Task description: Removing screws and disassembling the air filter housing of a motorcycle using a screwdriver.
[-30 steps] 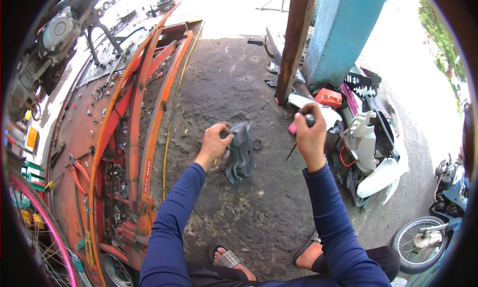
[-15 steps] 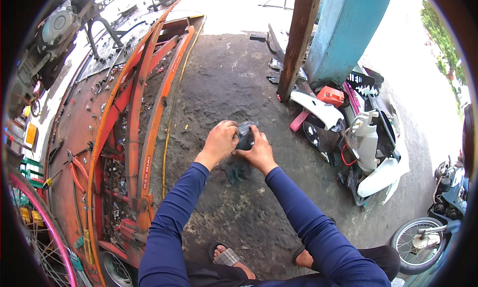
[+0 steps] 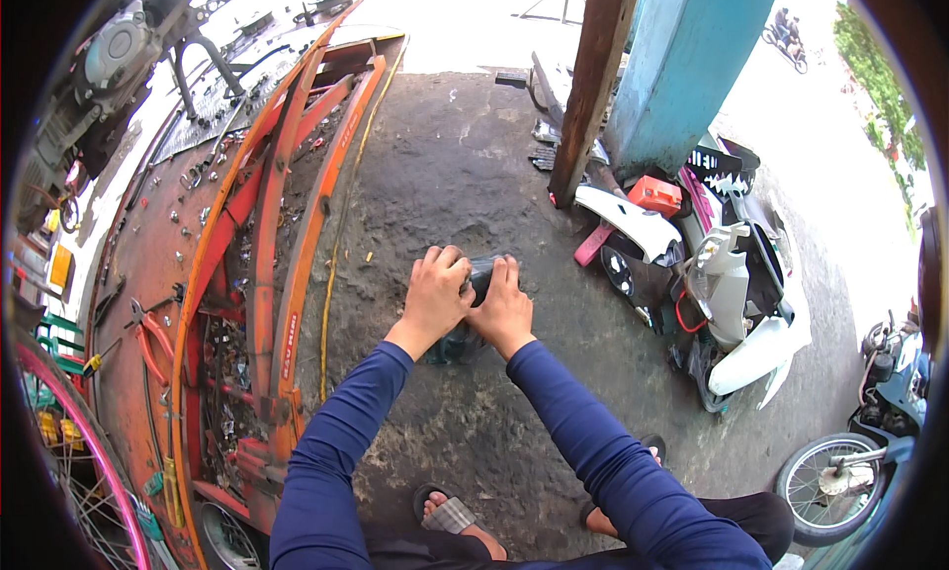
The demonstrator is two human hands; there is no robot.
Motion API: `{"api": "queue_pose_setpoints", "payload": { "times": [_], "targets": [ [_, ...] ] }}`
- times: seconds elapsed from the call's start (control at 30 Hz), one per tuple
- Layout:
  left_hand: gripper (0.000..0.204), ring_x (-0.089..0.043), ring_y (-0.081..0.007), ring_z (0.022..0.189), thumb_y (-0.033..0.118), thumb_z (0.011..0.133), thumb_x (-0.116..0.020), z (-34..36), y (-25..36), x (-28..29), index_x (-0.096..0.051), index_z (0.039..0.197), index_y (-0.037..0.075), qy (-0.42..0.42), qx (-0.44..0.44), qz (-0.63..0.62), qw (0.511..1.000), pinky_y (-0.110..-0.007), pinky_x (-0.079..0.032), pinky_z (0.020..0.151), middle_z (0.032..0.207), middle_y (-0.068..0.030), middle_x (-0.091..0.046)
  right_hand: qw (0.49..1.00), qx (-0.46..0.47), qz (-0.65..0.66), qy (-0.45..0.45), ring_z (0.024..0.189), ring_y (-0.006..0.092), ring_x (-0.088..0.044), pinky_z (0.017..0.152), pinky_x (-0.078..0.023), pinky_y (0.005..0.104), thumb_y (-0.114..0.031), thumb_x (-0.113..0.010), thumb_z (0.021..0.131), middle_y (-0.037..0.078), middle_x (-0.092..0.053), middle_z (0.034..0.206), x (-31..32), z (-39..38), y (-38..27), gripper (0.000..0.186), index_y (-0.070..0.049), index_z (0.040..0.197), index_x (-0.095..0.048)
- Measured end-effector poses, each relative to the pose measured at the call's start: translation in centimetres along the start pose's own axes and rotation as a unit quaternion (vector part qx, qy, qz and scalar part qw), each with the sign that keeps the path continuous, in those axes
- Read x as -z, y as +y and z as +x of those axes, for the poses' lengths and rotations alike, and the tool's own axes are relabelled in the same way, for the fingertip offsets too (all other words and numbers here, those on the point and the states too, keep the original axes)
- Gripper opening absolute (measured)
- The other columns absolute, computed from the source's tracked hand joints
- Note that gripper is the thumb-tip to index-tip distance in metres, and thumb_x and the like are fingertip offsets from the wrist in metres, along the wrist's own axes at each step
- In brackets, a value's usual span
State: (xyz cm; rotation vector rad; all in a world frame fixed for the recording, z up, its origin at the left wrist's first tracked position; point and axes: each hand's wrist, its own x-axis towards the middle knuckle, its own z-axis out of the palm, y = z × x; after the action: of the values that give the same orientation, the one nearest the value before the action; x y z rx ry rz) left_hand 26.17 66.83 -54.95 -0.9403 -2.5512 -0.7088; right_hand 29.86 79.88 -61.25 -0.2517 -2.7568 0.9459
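Both my hands grip a small dark object (image 3: 481,273) that seems to have clear, shiny plastic around it; its kind cannot be made out. My left hand (image 3: 435,291) is closed on its left side. My right hand (image 3: 502,308) has its fingers curled over the right side, and the two thumbs nearly meet in front. Much of the object is hidden by my fingers. Beneath my hands, a dark greenish, glossy plastic-like piece (image 3: 453,349) shows partly above the grimy concrete floor (image 3: 445,175).
To the left stands an orange metal motorcycle lift (image 3: 297,303) with red-handled pliers (image 3: 153,338) and scattered small parts. White fairing panels (image 3: 732,303) and a red box (image 3: 655,194) lie by a blue pillar (image 3: 682,76). A motorcycle wheel (image 3: 830,486) is at lower right.
My right hand has shifted slightly left and down, its fingers now curled over the object. My left hand has turned more over it. A motorbike with riders has appeared in the far right background.
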Motion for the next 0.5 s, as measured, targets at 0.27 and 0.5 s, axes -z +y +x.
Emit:
{"api": "queue_pose_setpoints", "payload": {
  "times": [0.27, 0.5],
  "targets": [
    [0.023, -0.065, -0.0307, 0.095, 0.017, 0.082, -0.074, 3.5, 2.2, -1.6, -0.070, 0.098, 0.000, -0.036, 0.007, -0.178, 0.983, -0.039, -0.052, 0.084, 0.098, -0.0131, -0.068, 0.998, 0.041, 0.014, -0.040, 0.092, 0.0395, -0.069, 0.075, -0.057, 0.0448, -0.034, -0.077, 0.076, 0.029, -0.045, 0.141, -1.9, -2.2, -0.1, 0.072, -0.004, 0.135, -0.049],
    [0.028, -0.060, -0.0276, 0.112, 0.023, 0.083, -0.073, 2.6, 1.8, -4.8, -0.071, 0.106, 0.007, -0.210, -0.010, 0.002, 0.978, -0.043, -0.047, 0.096, 0.111, -0.0090, -0.066, 0.981, 0.159, 0.086, 0.071, 0.105, 0.0407, -0.063, 0.081, -0.052, 0.0473, -0.039, -0.066, 0.083, 0.022, -0.059, 0.129, -4.6, -5.1, -2.6, 0.071, -0.012, 0.144, -0.043]
  ]
}}
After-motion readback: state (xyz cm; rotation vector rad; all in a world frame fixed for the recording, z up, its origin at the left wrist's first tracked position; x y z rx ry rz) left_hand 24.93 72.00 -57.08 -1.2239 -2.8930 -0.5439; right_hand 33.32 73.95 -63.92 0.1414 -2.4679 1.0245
